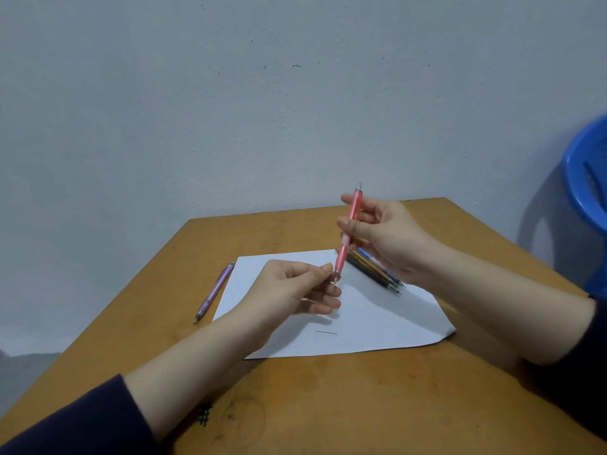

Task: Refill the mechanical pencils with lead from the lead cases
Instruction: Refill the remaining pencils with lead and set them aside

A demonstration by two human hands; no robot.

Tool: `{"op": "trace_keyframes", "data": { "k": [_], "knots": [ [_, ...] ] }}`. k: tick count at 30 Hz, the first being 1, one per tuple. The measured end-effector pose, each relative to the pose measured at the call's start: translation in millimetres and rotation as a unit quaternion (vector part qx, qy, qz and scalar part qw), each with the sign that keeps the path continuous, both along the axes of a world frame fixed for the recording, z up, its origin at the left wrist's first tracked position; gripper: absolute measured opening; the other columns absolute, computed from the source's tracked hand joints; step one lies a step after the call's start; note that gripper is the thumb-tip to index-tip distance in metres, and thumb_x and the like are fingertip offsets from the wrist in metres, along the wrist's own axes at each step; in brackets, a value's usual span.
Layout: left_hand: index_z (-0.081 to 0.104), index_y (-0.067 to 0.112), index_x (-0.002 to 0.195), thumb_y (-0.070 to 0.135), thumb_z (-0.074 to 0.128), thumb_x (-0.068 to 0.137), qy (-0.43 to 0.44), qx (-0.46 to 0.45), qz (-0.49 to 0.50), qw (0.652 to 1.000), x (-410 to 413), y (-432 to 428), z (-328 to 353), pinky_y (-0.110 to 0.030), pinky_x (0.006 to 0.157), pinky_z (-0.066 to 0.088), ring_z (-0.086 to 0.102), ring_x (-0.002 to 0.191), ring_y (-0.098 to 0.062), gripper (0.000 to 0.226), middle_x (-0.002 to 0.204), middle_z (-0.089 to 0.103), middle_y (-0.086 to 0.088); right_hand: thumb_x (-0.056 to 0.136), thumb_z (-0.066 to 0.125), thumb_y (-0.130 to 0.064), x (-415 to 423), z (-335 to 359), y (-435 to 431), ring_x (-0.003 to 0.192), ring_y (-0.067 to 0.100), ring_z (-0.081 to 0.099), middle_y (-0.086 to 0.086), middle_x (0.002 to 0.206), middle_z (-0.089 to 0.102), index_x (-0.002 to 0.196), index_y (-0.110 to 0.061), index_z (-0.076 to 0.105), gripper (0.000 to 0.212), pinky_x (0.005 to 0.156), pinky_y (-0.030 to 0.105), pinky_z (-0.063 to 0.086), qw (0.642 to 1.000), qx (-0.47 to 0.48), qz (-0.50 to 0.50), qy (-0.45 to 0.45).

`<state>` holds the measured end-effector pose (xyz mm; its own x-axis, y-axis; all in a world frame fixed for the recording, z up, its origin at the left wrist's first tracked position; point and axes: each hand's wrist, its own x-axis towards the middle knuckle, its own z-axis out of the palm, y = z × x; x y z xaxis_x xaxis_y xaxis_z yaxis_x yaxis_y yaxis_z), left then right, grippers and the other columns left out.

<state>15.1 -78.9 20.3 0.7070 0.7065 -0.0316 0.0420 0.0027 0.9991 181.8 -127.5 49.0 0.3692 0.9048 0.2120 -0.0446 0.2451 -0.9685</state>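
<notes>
Pale plaster wall backs a brown wooden table (328, 405) with a white sheet of paper (377, 320) on it. The refilling looks partway at best. A purple mechanical pencil (214, 292) rests just off the sheet's left edge, perhaps done, while a bundle of dark, yellow and blue pencils (374, 272) waits on the sheet's far side. One thin loose lead (326, 332) lies on the paper, and I see no lead case. The right hand (391, 238) grips a pink translucent mechanical pencil (341, 256) by its barrel, raised and tilted. The left hand (289, 290) pinches thumb and forefinger at its lower end; whether a lead sits between them I cannot tell
</notes>
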Motion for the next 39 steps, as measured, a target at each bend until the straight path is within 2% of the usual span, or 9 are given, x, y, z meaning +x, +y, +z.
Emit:
{"op": "trace_keyframes", "data": {
  "k": [5,7,11,12,16,21,23,26,39],
  "knots": [
    [0.074,0.026,0.086,0.026,0.06,0.093,0.088,0.213,0.108,0.967,0,14,-6,-0.021,0.079,0.047,0.064,0.093,-0.005,0.016,0.089,0.072,0.015,0.084,0.066,-0.002,10,-8,5,0.062,0.022,0.048,0.016,0.072,0.049,0.126,0.002,0.054,0.043,0.052,0.02,0.043,0.992,-0.002,-0.081,-0.093],
    [0.071,0.03,0.098,0.028,0.058,0.093,0.141,0.298,0.118,0.937,-2,23,-10,-0.018,0.084,0.038,0.053,0.102,0.003,0.014,0.102,0.063,0.02,0.085,0.067,-0.006,15,-16,11,0.066,0.021,0.048,0.013,0.071,0.049,0.123,-0.002,0.059,0.039,0.056,0.02,0.046,0.981,-0.035,-0.097,-0.165],
    [0.049,0.02,0.138,0.034,0.051,0.096,0.267,0.435,0.075,0.857,-1,46,-23,-0.023,0.109,0.017,0.019,0.141,-0.009,0.043,0.149,0.039,0.005,0.078,0.076,-0.027,28,-28,18,0.058,0.016,0.049,0.0,0.06,0.055,0.089,-0.021,0.074,0.013,0.061,0.028,0.04,0.882,-0.196,-0.106,-0.415],
    [0.041,0.019,0.143,0.036,0.048,0.097,0.292,0.434,0.057,0.85,0,49,-26,-0.026,0.114,0.012,0.011,0.145,-0.01,0.05,0.155,0.029,0.004,0.076,0.076,-0.03,30,-30,18,0.057,0.017,0.048,0.002,0.06,0.056,0.081,-0.02,0.074,0.012,0.057,0.027,0.038,0.854,-0.223,-0.106,-0.458],
    [0.022,0.018,0.151,0.041,0.039,0.1,0.337,0.421,0.002,0.842,4,52,-32,-0.037,0.12,0.004,0.0,0.147,-0.012,0.059,0.16,0.008,0.002,0.074,0.073,-0.033,30,-37,23,0.063,0.022,0.049,0.012,0.083,0.068,0.099,-0.007,0.071,0.037,0.054,0.029,0.036,0.791,-0.222,-0.121,-0.557],
    [0.018,0.018,0.152,0.042,0.035,0.101,0.35,0.419,-0.02,0.838,4,51,-33,-0.036,0.12,0.003,0.001,0.147,-0.011,0.059,0.16,0.007,0.002,0.083,0.065,-0.023,21,-36,23,0.061,0.024,0.037,0.006,0.056,0.037,0.072,-0.004,0.06,0.023,0.054,0.031,0.026,0.748,-0.193,-0.117,-0.625],
    [0.017,0.017,0.152,0.042,0.035,0.101,0.351,0.418,-0.019,0.838,4,50,-32,-0.036,0.12,0.004,0.003,0.147,-0.011,0.06,0.16,0.007,0.002,0.085,0.062,-0.023,20,-38,24,0.063,0.026,0.039,0.011,0.06,0.045,0.066,-0.005,0.052,0.028,0.055,0.032,0.027,0.731,-0.187,-0.116,-0.646],
    [0.016,0.017,0.152,0.043,0.035,0.101,0.355,0.419,-0.019,0.836,5,50,-32,-0.036,0.12,0.004,0.004,0.147,-0.012,0.06,0.16,0.008,0.002,0.094,0.051,-0.031,21,-40,25,0.062,0.026,0.043,0.018,0.074,0.061,0.079,-0.002,0.066,0.036,0.054,0.03,0.029,0.712,-0.176,-0.131,-0.667],
    [0.019,0.017,0.152,0.042,0.036,0.1,0.346,0.419,-0.017,0.839,5,50,-34,-0.036,0.12,0.007,0.007,0.147,-0.011,0.06,0.16,0.01,0.002,0.086,0.057,-0.023,30,-52,35,0.064,0.027,0.054,0.013,0.081,0.068,0.094,-0.006,0.072,0.024,0.053,0.029,0.035,0.721,-0.184,-0.166,-0.648]
  ]
}}
